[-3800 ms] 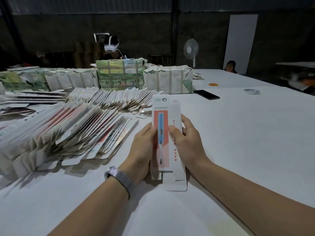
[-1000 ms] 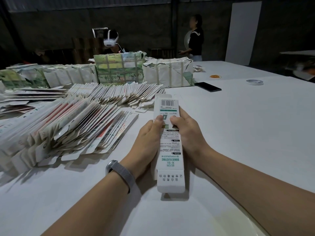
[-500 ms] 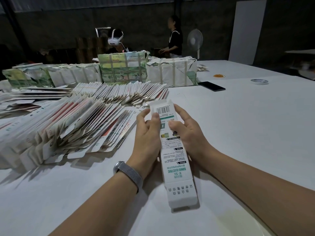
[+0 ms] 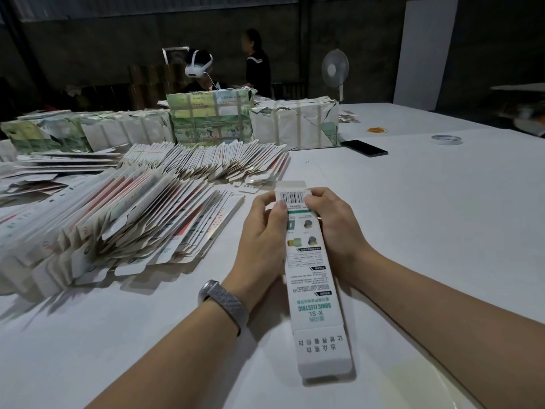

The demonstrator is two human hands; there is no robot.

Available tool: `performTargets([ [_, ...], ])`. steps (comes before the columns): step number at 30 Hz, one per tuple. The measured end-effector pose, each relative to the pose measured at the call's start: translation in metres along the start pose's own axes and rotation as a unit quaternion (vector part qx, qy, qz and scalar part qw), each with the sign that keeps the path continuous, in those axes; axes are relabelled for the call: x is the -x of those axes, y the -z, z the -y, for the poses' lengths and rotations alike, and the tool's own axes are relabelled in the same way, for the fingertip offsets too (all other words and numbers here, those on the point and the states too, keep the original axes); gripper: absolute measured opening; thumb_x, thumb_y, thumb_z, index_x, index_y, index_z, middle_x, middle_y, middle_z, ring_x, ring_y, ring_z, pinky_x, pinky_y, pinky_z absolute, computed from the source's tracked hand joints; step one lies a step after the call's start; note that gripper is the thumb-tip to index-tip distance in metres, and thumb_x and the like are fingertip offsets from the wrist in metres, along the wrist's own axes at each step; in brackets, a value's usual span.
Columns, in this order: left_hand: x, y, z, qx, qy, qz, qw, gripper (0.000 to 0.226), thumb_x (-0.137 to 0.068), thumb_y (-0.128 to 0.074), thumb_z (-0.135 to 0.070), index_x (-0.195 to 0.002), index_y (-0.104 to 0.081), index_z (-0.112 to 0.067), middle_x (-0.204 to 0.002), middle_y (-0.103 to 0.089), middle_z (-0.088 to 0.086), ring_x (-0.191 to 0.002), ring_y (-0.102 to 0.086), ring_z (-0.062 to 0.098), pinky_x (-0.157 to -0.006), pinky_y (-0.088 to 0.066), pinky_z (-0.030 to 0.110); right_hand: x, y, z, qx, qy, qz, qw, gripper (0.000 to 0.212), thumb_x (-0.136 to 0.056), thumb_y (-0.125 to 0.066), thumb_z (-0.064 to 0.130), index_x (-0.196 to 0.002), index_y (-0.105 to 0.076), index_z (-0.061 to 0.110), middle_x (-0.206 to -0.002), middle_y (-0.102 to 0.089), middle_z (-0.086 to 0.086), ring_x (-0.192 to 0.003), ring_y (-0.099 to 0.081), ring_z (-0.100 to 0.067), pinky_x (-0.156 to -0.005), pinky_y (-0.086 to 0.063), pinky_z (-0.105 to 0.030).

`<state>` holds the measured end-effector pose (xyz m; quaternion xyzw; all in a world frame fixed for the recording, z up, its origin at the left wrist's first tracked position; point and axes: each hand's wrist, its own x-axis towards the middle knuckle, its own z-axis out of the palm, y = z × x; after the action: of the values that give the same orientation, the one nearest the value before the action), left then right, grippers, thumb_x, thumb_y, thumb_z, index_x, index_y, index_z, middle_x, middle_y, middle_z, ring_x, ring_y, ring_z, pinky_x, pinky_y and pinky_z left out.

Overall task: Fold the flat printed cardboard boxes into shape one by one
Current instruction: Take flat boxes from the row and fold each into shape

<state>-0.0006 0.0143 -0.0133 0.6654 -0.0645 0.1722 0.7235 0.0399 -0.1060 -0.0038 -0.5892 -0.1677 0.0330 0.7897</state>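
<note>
The box (image 4: 312,278) has been turned over, so its barcode back faces up where the red front showed. Both hands have slid to its far end: the left hand (image 4: 262,234) and right hand (image 4: 336,228) now pinch beside the barcode.

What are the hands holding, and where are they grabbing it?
Both the left hand and the right hand hold one box by its far end, near the barcode.

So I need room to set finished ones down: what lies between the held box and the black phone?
In the head view, only bare white table lies between the box and the phone.
</note>
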Motion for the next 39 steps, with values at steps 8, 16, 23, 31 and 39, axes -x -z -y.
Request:
performTargets([
  [8, -0.005, 0.005, 0.008, 0.023, 0.022, 0.040, 0.999, 0.011, -0.107, -0.048, -0.026, -0.114, -0.055, -0.022, -0.084, -0.077, 0.004, -0.069, -0.072, 0.017, -0.059, -0.058, 0.031, 0.001, 0.001, 0.000, -0.021, -0.005, -0.021, 1.000, 0.013, -0.099, -0.049, 0.005, -0.090, -0.058, 0.009, -0.076, -0.068, -0.012, -0.060, -0.066, -0.020, -0.054, -0.055, -0.028],
  [16, -0.007, 0.007, 0.011, 0.052, 0.063, 0.060, 0.995, 0.010, -0.106, -0.050, -0.032, -0.111, -0.055, -0.025, -0.083, -0.074, 0.006, -0.063, -0.067, 0.022, -0.066, -0.049, 0.038, -0.003, 0.004, -0.004, -0.051, 0.008, -0.050, 0.997, 0.022, -0.094, -0.057, -0.003, -0.104, -0.055, 0.017, -0.096, -0.062, -0.015, -0.071, -0.067, -0.027, -0.063, -0.058, -0.037],
  [23, -0.006, 0.009, 0.012, 0.056, 0.059, 0.046, 0.996, 0.020, -0.103, -0.054, -0.033, -0.122, -0.049, -0.038, -0.085, -0.076, 0.007, -0.065, -0.069, 0.020, -0.054, -0.057, 0.032, -0.005, 0.003, -0.006, -0.036, 0.015, -0.036, 0.999, 0.024, -0.096, -0.055, -0.003, -0.106, -0.064, 0.017, -0.092, -0.070, -0.008, -0.074, -0.069, -0.024, -0.066, -0.060, -0.035],
  [31, -0.007, 0.008, 0.012, 0.069, 0.065, 0.052, 0.994, 0.021, -0.094, -0.060, -0.043, -0.111, -0.065, -0.032, -0.088, -0.074, 0.008, -0.070, -0.065, 0.029, -0.066, -0.049, 0.037, -0.004, 0.003, -0.005, 0.001, 0.029, -0.024, 0.999, 0.022, -0.097, -0.054, -0.002, -0.097, -0.067, 0.015, -0.082, -0.071, -0.002, -0.071, -0.068, -0.019, -0.065, -0.059, -0.033],
  [39, -0.008, 0.010, 0.013, 0.052, 0.079, 0.045, 0.995, 0.010, -0.106, -0.052, -0.031, -0.111, -0.061, -0.033, -0.080, -0.075, 0.004, -0.058, -0.066, 0.019, -0.061, -0.048, 0.033, -0.004, 0.004, -0.004, -0.001, 0.025, -0.020, 0.999, 0.024, -0.095, -0.055, -0.004, -0.089, -0.068, 0.015, -0.079, -0.071, -0.003, -0.068, -0.070, -0.022, -0.061, -0.059, -0.032],
])
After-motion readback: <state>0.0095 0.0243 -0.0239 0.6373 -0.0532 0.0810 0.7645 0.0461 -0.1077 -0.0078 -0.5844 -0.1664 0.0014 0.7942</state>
